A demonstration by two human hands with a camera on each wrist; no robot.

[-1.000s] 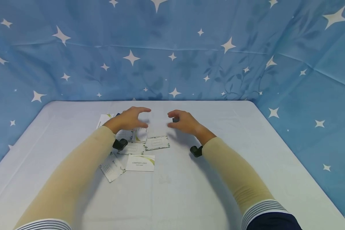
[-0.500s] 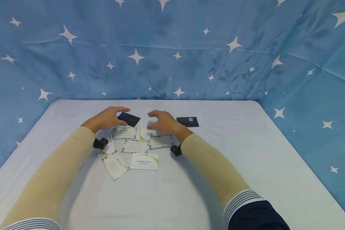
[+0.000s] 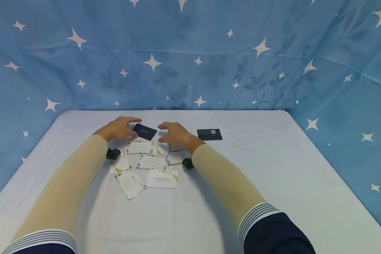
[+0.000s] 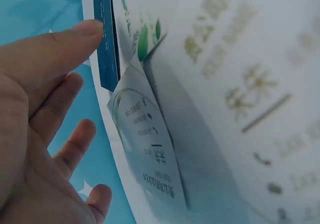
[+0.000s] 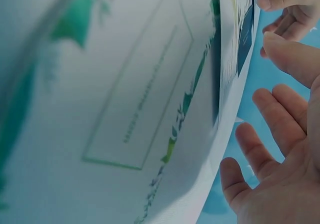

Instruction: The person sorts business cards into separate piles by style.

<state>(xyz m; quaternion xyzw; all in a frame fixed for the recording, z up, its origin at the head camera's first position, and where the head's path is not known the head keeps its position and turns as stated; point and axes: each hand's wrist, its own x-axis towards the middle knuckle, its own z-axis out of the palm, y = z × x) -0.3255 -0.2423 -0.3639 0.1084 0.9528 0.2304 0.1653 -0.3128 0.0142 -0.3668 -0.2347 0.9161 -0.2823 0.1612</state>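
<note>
Print on the dark card (image 3: 145, 131) is too small to read, and the right hand (image 3: 176, 134) with its wrist covers parts of the white-and-gold card (image 3: 161, 148) and the leafy-bordered card (image 3: 176, 157). In the left wrist view the nearest card is blurred and cut off by the frame. The dark card's long axis slants across the desk (image 3: 206, 204) — far left end to near right end. It lies between the two hands, its left end in the gap between thumb and forefinger of the left hand (image 3: 119, 127); whether the thumb touches it, I cannot tell. Both hands have loosely extended fingers — neither grips anything. A second dark card (image 3: 209, 134) lies apart, to the right.
</note>
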